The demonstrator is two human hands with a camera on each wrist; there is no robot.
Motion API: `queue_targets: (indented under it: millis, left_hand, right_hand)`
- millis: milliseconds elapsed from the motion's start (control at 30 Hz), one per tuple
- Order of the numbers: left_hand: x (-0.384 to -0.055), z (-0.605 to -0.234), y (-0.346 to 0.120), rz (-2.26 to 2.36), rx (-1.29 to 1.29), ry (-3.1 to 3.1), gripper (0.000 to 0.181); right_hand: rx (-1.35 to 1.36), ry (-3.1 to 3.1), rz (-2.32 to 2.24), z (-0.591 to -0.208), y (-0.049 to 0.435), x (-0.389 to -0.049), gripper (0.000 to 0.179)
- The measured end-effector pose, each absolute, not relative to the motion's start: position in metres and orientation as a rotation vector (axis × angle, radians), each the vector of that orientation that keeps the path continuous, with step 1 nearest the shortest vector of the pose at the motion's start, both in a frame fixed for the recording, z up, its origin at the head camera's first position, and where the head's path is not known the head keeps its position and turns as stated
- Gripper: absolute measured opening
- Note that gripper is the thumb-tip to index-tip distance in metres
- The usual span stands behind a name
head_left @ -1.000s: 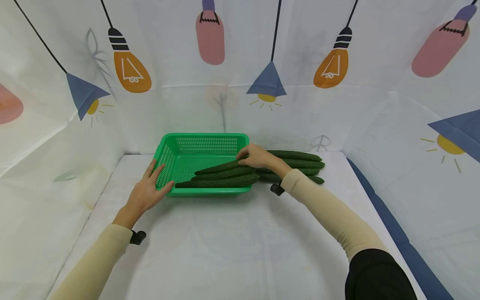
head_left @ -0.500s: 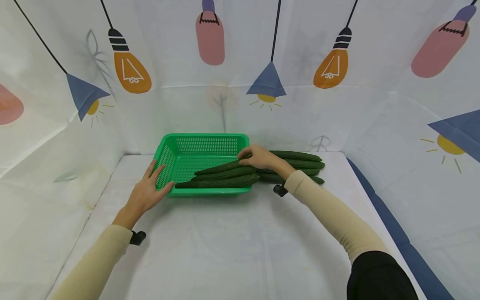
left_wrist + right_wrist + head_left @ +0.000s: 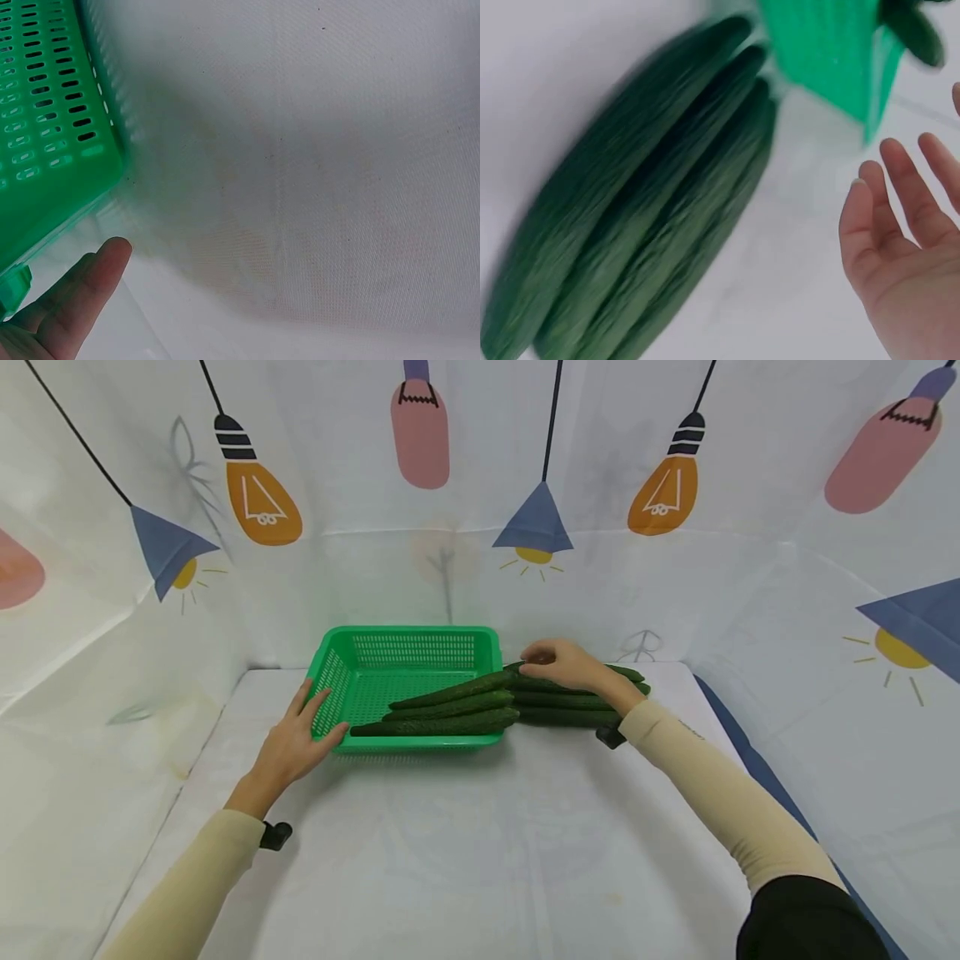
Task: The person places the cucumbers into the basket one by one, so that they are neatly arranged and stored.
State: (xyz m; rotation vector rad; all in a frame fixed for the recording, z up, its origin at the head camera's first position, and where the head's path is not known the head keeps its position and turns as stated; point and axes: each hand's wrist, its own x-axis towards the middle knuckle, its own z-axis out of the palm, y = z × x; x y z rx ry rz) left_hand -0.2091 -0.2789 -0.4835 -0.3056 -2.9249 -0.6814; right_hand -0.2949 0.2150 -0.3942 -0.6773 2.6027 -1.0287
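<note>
A green plastic basket [image 3: 420,742] with slotted walls stands at the back of the white table. Three cucumbers [image 3: 450,724] lie in its right part, their right ends reaching the right rim. My left hand [image 3: 288,747] rests at the basket's left front corner with spread fingers. To the right of the basket, several more cucumbers [image 3: 566,717] lie side by side on the table. Above these hovers my right hand [image 3: 566,665], fingers loosely bent and holding nothing. In the right wrist view, a gap shows between that hand [image 3: 911,262] and the cucumbers [image 3: 630,202].
A white cloth wall [image 3: 375,585] printed with lamps and bulbs rises right behind the basket, and cloth closes both sides. A dark blue strip [image 3: 765,777] runs along the table's right edge. Dark wrist cameras sit on both wrists.
My right hand has let go of the cucumber at the basket's right rim and moved right, over the cucumbers on the table. My left hand and the basket have stayed put.
</note>
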Motion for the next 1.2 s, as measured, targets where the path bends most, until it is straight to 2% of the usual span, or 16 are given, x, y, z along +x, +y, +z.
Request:
queue_targets:
  millis: [333, 533, 867, 1200]
  left_hand:
    - [-0.209, -0.481, -0.279, -0.685, -0.306, -2.92, 0.08]
    - [-0.209, -0.481, -0.278, -0.685, -0.297, -2.925, 0.08]
    - [-0.209, -0.481, -0.278, -0.691, -0.289, -2.95, 0.081]
    - [-0.211, -0.482, -0.279, -0.691, -0.29, -2.932, 0.081]
  right_hand:
    - [-0.539, 2.717, -0.846, -0.438, 0.283, -0.275, 0.058]
    - [-0.575, 2.8, -0.76, -0.463, 0.306, -0.263, 0.053]
    - [-0.506, 2.848, -0.733, -0.481, 0.338, -0.248, 0.05]
    - [-0.511, 2.837, -0.725, -0.488, 0.34, -0.241, 0.046]
